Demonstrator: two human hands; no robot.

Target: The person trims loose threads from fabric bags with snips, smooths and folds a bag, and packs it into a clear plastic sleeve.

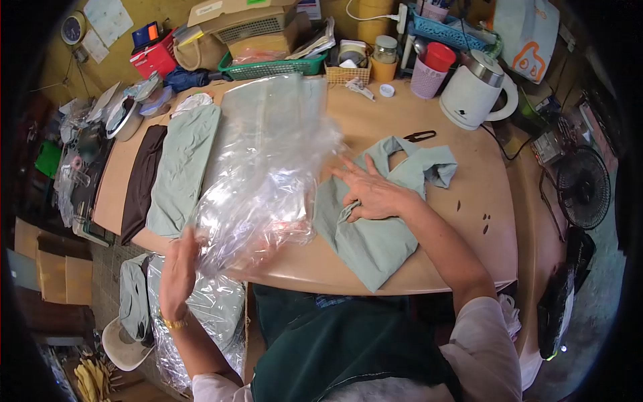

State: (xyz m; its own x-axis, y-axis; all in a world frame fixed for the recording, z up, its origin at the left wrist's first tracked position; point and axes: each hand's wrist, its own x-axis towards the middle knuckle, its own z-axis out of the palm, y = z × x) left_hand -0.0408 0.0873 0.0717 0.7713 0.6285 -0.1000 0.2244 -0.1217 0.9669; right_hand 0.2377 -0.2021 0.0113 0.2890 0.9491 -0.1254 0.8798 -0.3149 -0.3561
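Note:
My left hand (179,275) is at the lower left corner of a clear plastic bag (268,181), its fingers together and closed at the bag's edge. The bag is crinkled, shiny and partly blurred, and reddish print shows near its lower end. My right hand (375,191) lies with spread fingers on a pale green garment (375,248), pressing it to the table. That garment is loosely folded, with one narrow part bent out to the right. Left of the bag lie a folded pale green cloth (181,171) and a dark brown cloth (143,184).
Small black snips (420,136) lie beyond the garment on the table (482,221). A white kettle (472,94), a pink cup (427,79) and a green basket (274,69) line the back. A black fan (584,187) is at right. Plastic-wrapped bundles (214,301) sit below the front edge.

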